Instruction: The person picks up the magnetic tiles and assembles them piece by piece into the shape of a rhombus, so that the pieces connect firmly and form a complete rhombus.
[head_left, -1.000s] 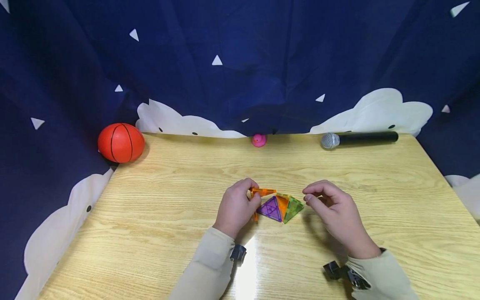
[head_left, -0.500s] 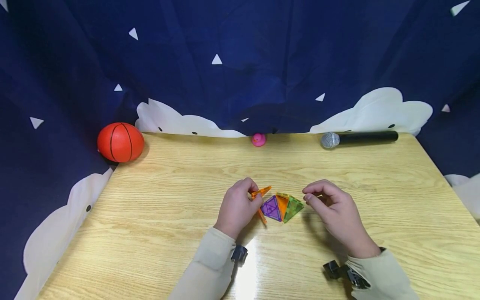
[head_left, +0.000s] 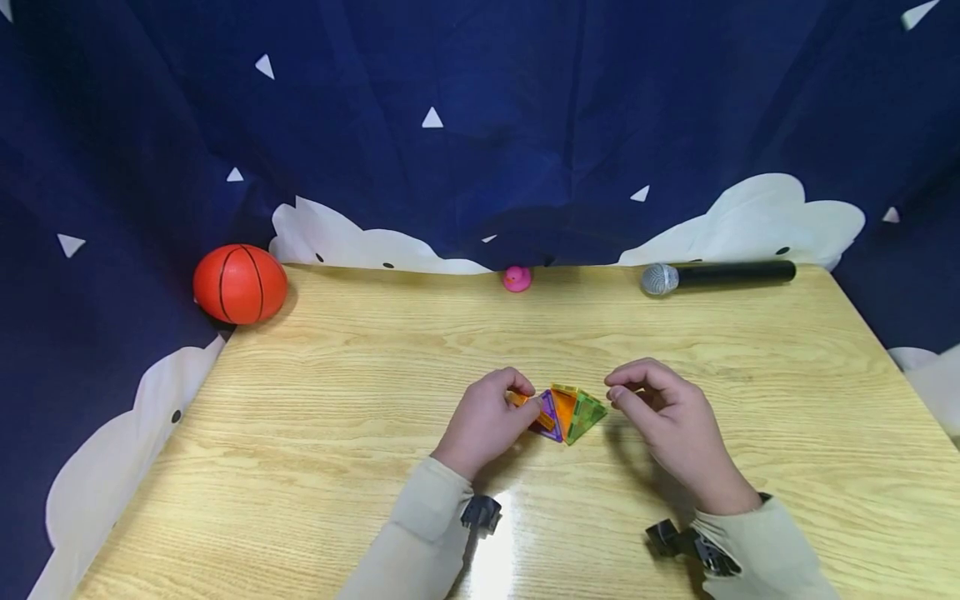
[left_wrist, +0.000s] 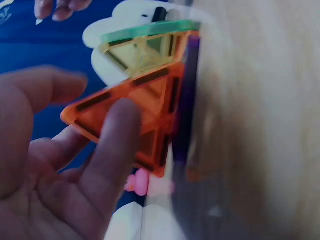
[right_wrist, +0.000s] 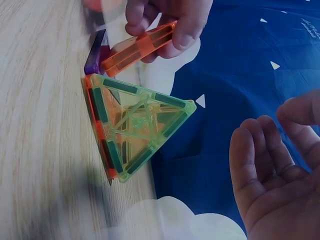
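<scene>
My left hand [head_left: 491, 429] pinches an orange triangular magnetic tile [left_wrist: 156, 92] between thumb and fingers. That tile stands tilted over a flat purple triangular tile [left_wrist: 189, 100], its lower edge at or very near the purple one. To the right, a green triangular tile [right_wrist: 145, 127] and a yellow tile [head_left: 566, 389] lean up from another orange tile [head_left: 564, 410] lying on the table. My right hand [head_left: 671, 425] hovers beside the green tile with loosely bent fingers and holds nothing. In the head view my left hand covers part of the purple tile.
The wooden table [head_left: 360, 367] carries a red basketball-patterned ball [head_left: 240, 284] at back left, a pink toy duck [head_left: 517, 279] at back centre and a microphone [head_left: 716, 277] at back right. A dark blue curtain [head_left: 480, 167] hangs behind.
My left hand has turned the orange tile and moved it right and slightly nearer to me, from beside the purple tile to over it. My right hand has stayed still.
</scene>
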